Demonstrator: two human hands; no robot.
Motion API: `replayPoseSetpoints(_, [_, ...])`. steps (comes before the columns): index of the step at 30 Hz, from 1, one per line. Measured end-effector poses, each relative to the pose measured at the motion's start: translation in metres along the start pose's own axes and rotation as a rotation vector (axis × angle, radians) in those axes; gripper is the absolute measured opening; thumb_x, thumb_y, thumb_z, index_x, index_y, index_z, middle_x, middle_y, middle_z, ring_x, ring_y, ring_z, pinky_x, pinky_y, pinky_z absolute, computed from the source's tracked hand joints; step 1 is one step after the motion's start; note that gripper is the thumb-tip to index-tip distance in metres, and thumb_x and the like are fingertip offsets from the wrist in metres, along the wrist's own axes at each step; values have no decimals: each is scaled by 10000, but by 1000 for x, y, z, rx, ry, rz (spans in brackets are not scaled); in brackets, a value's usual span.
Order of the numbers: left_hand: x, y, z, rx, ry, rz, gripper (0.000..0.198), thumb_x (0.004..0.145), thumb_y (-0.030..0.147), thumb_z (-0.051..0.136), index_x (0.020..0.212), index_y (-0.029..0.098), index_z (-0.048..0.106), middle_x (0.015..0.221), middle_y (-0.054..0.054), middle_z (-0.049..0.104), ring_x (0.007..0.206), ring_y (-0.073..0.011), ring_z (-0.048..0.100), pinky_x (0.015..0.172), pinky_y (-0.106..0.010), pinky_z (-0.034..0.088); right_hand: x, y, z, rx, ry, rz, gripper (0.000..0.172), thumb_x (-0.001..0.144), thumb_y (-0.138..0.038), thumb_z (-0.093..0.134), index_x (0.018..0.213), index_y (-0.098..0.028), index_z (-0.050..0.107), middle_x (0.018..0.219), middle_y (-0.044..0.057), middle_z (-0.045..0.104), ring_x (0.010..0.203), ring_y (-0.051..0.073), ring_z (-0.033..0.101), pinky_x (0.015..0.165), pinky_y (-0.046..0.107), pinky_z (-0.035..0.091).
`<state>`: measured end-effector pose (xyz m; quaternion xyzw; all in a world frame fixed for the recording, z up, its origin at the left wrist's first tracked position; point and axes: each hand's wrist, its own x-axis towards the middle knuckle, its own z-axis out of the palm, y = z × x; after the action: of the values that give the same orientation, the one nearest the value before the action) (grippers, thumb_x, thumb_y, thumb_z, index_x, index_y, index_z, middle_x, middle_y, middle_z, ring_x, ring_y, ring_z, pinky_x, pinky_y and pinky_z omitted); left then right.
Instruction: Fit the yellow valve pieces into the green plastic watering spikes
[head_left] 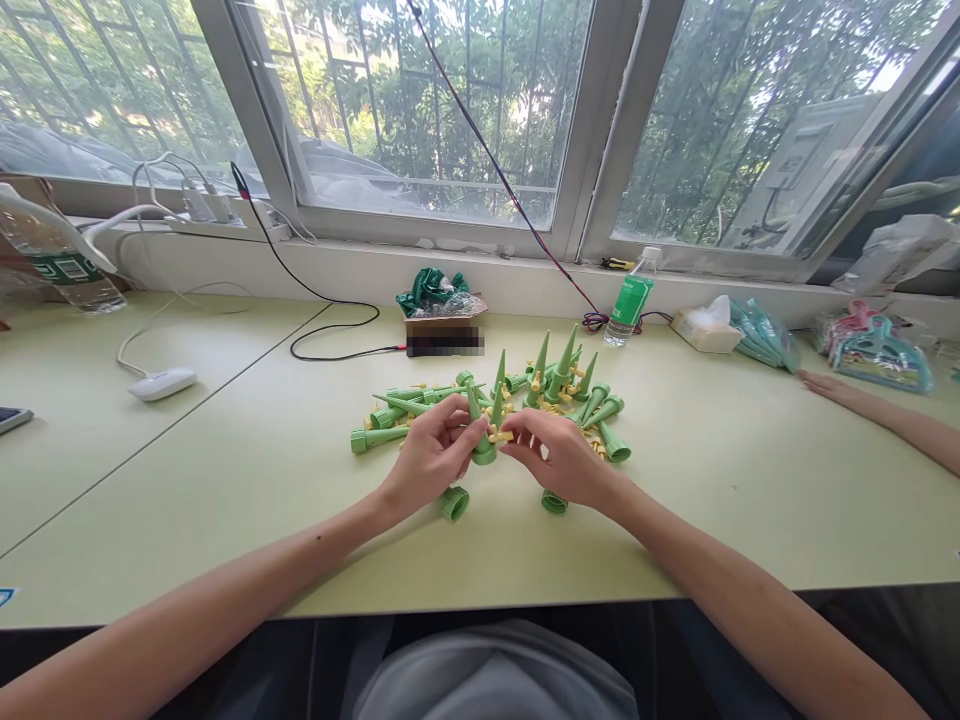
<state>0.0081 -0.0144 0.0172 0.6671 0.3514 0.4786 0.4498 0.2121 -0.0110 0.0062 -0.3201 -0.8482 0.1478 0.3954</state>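
Note:
My left hand and my right hand meet over the pale green table, both closed around one green plastic cone spike held point up. The right fingers pinch a small yellow piece at the spike's side. Just behind my hands lies a heap of several more green spikes with yellow parts, some upright, some on their sides. Two short green caps, one below my left hand and another below my right hand, rest on the table.
A small cardboard box with green wrapping sits at the back by the window. A green-labelled bottle, a tissue pack and teal packets stand to the right. Another person's arm lies at far right. A white mouse and cables sit left.

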Motion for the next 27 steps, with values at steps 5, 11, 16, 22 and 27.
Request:
replayPoseSetpoints(5, [-1,-2,-1,28,-15,13,346,927,411,626,761,208,401,571,79,413,397,-47,433,373,-178,318,-1,2,2,-36,5,20,139,1004,-306,542,936,-196,593,770,17,623,639,134,532,643,261,441])
replayPoseSetpoints(11, [-3,-6,0,70,-30,40,289,937,382,614,797,206,432,619,59,473,414,-51,423,376,-195,321,-1,1,1,-42,-43,69,319,1032,-364,477,764,-196,519,663,-17,523,588,116,439,599,247,354])
replayPoseSetpoints(16, [-4,-9,0,150,-41,105,290,947,344,601,766,202,424,585,66,415,437,-60,431,397,-201,318,0,0,-1,-40,-94,89,442,1056,-398,387,662,-201,434,576,-32,450,530,107,410,575,247,324])
replayPoseSetpoints(22, [-3,-9,0,184,-25,115,278,952,349,589,776,196,437,595,62,436,434,-54,421,405,-201,316,-1,-1,-1,-23,-65,115,358,1041,-398,446,762,-191,534,625,-28,508,554,108,447,594,242,360])
replayPoseSetpoints(27, [-1,-7,-1,188,13,115,273,946,344,595,779,194,440,600,62,439,448,-53,418,417,-195,327,-1,2,1,23,-27,42,134,969,-310,601,1027,-189,593,799,11,617,663,131,561,648,249,435])
